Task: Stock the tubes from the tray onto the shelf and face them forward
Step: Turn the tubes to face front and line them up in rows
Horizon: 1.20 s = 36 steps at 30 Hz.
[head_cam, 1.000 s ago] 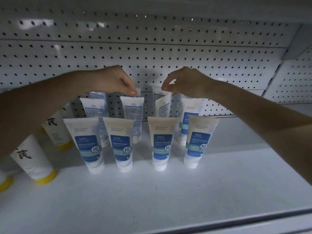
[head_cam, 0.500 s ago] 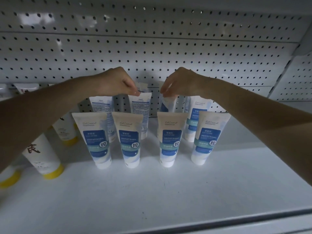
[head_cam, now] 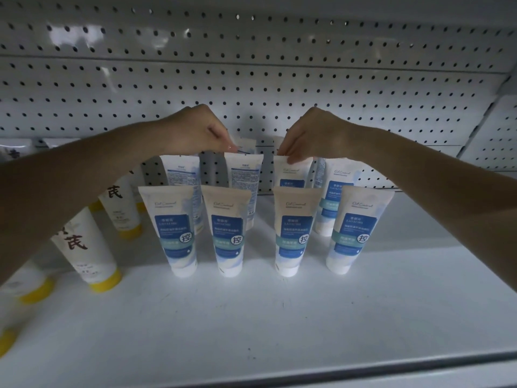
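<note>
Blue-and-white tubes stand cap-down on the white shelf [head_cam: 279,317]. Several in the front row [head_cam: 228,233] show their labels. My left hand [head_cam: 195,130] pinches the top seam of a second-row tube [head_cam: 243,177] that shows its printed back. My right hand [head_cam: 313,135] pinches the top of the neighbouring second-row tube [head_cam: 292,172], whose label faces forward. Further back-row tubes stand at the left [head_cam: 181,177], back outward, and at the right [head_cam: 335,189], label outward. The tray is out of view.
Cream tubes with yellow caps [head_cam: 84,247] stand at the left of the shelf, one further back [head_cam: 120,208]. A perforated white back panel [head_cam: 251,79] rises behind the tubes. The shelf's front edge [head_cam: 279,371] runs along the bottom.
The tube under my right hand has turned from its back and edge to its label facing forward. My left hand stays pinched on its tube. The view has shifted slightly to the left.
</note>
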{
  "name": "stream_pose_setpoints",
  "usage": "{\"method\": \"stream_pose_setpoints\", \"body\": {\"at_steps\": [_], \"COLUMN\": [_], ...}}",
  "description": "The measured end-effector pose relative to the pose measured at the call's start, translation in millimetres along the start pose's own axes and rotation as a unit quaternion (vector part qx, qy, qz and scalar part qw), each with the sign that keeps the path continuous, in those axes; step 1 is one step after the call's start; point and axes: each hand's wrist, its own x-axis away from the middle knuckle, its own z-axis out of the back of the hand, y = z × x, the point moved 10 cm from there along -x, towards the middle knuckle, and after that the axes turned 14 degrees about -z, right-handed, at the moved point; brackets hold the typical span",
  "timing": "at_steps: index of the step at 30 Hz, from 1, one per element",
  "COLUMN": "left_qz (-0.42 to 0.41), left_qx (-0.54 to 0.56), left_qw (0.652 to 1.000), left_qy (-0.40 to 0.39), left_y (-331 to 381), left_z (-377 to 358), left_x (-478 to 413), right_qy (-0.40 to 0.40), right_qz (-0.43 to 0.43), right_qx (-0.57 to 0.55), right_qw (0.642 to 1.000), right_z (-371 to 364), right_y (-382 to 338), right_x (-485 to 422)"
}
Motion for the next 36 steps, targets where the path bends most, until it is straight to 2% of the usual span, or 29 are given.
{"method": "stream_pose_setpoints", "body": {"at_steps": [3,8,13,19,25,32,36], "left_qz": [-0.003,0.007,0.029,0.038,0.036,0.047,0.051], "left_qx": [-0.014,-0.04,-0.044,-0.048,-0.029,-0.02,-0.023], "left_qw": [1.0,0.999,0.998,0.998,0.999,0.998,0.998], "left_qy": [0.005,0.008,-0.025,-0.017,-0.019,-0.025,-0.011], "left_y": [-3,-15,-28,-36,-36,-45,-49], "left_z": [7,21,20,23,27,29,28], "left_x": [3,13,27,37,42,47,46], "right_qy": [0.011,0.071,0.021,0.017,-0.012,-0.119,-0.142], "right_qz": [-0.001,0.035,0.073,0.085,0.062,0.027,0.02], "right_qx": [-0.008,-0.103,-0.016,0.032,-0.022,-0.119,-0.108], "right_qw": [1.0,0.992,0.997,0.996,0.998,0.985,0.984], "right_z": [5,22,-20,-37,-35,-45,-47], "right_y": [-2,-28,-61,-74,-69,-63,-62], "right_x": [-1,-3,-4,-13,-16,-16,-12]}}
